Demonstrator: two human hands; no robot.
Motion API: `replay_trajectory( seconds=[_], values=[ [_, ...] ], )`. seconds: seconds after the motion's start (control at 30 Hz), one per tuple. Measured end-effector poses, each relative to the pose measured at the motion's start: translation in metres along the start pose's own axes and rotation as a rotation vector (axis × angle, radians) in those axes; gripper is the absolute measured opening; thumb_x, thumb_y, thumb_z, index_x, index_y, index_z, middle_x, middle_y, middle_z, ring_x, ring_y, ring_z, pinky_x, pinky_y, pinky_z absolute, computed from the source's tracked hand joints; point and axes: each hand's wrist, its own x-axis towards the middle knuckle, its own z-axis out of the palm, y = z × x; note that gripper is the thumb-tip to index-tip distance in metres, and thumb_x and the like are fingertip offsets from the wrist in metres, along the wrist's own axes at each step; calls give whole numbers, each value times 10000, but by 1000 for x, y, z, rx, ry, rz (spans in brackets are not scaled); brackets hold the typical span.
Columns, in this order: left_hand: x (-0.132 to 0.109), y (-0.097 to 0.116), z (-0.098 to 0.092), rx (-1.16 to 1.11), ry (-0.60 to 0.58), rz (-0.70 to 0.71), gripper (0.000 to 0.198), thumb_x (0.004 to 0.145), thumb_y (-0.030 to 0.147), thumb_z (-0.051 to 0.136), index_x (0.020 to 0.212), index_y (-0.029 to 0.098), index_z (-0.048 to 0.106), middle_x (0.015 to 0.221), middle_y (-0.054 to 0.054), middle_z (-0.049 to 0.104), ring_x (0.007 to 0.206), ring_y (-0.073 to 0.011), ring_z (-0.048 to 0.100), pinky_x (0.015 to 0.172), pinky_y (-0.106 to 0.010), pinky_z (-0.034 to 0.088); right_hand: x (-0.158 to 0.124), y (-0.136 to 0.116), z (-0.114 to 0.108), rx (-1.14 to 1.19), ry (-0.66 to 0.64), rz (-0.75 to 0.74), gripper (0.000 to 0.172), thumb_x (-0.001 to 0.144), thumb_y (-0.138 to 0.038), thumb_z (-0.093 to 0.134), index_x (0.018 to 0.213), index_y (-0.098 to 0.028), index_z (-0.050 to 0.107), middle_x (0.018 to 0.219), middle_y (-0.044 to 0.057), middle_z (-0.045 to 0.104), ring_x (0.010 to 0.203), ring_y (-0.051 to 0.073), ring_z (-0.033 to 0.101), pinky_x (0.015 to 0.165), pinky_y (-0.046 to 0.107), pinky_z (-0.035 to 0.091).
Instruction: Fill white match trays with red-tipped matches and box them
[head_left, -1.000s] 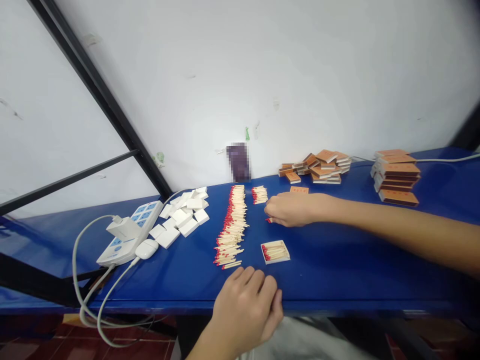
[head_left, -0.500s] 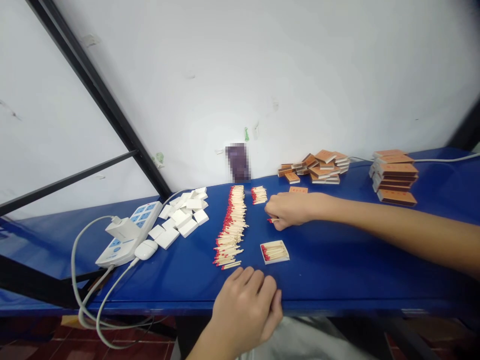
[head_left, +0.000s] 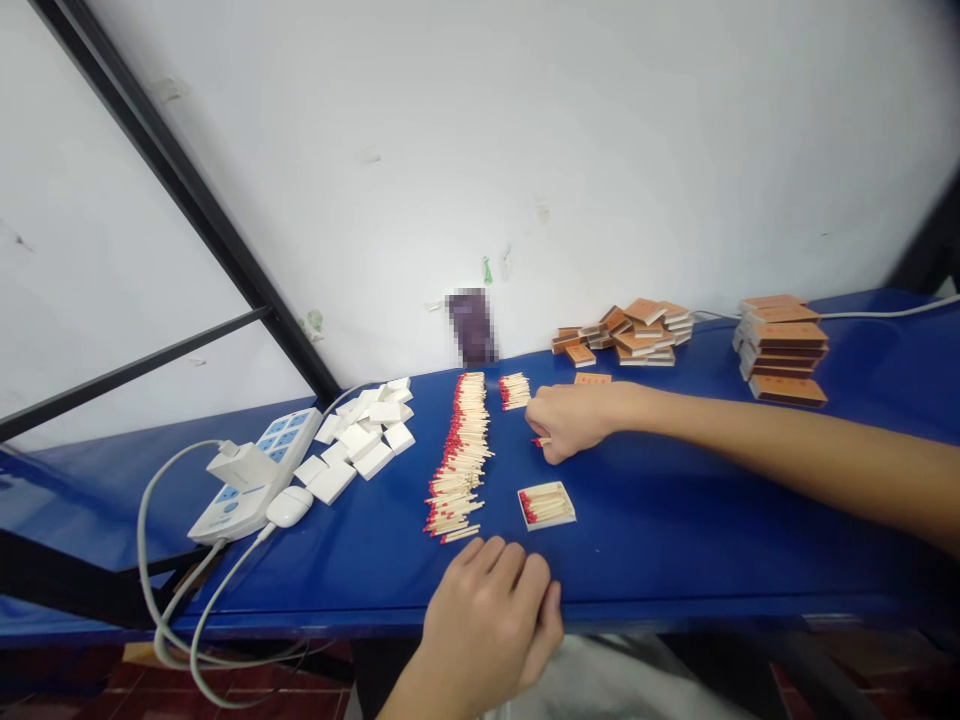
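Beyond the closed left hand [head_left: 491, 620] and rectangular white cardboard tray [head_left: 553, 523], apparently pinching red-tipped wooden matchsticks [head_left: 540, 441] in the right hand [head_left: 571, 420].

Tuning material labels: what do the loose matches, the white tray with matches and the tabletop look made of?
Loose matches: probably wood, matte; pale, straight sticks with red heads.
White tray: likely thin card, matte; slim walls, no shine.
Tabletop: glossy blue finish, showing soft highlights; painted metal or laminate, can't tell which.
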Motion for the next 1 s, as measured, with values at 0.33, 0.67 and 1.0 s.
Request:
replay_trajectory(
  seconds=[0.33,0.67,1.0],
  values=[
    [0,-1,1,-6,-14,-1,160,934,182,417,791,191,490,684,-15,481,625,-200,485,605,-338,419,4,4,8,-38,28,-31,268,707,-374,617,714,-131,728,673,97,678,549,172,535,471,289,295],
    [0,0,1,-12,-20,-6,162,935,183,423,790,188,494,689,-17,481,631,-202,483,601,-340,416,3,10,9,19,55,-91,171,703,-312,624,661,-154,673,615,53,617,535,148,478,465,276,274],
    [-2,0,3,-3,-2,0,150,924,182,427,792,188,496,686,-12,477,629,-204,474,607,-342,428,3,11,4,51,-6,-134,171,680,-303,621,703,-142,674,645,45,609,578,152,464,515,275,281]
  ],
)
